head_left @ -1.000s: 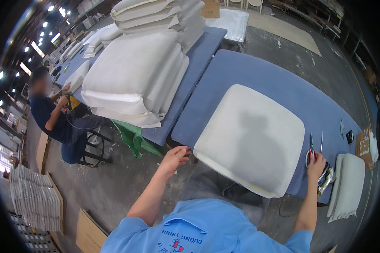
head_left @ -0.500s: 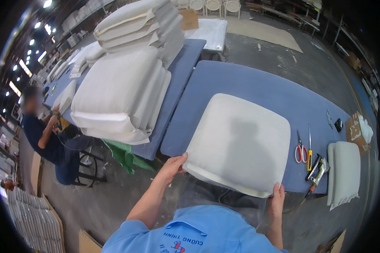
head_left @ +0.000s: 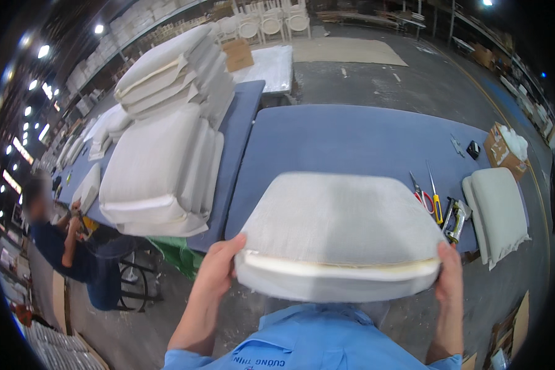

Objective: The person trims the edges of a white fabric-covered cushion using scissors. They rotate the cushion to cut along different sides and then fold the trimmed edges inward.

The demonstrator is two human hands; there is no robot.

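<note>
A pale grey upholstered seat cushion (head_left: 333, 222) is held between my two hands at the near edge of the blue table. My left hand (head_left: 219, 265) grips its near left corner, and my right hand (head_left: 449, 271) has the near right corner. The cushion's front side faces me, with a cream strip showing along a fold of fabric. Its far part is over the tabletop; whether it touches there I cannot tell. Just right of it lie red-handled scissors (head_left: 423, 197), a yellow-handled screwdriver (head_left: 437, 206) and a staple gun (head_left: 457, 222).
Stacked cushions (head_left: 151, 166) fill the left table. Folded grey fabric (head_left: 498, 209) hangs over the right edge of the blue table (head_left: 351, 139), near a cardboard box (head_left: 505, 148) and a small black object (head_left: 473, 149). A co-worker (head_left: 74, 253) works at far left.
The cushion has come nearer to me and its near edge is lifted, showing the front side. Both hands still hold its corners, now wider apart. My view has shifted.
</note>
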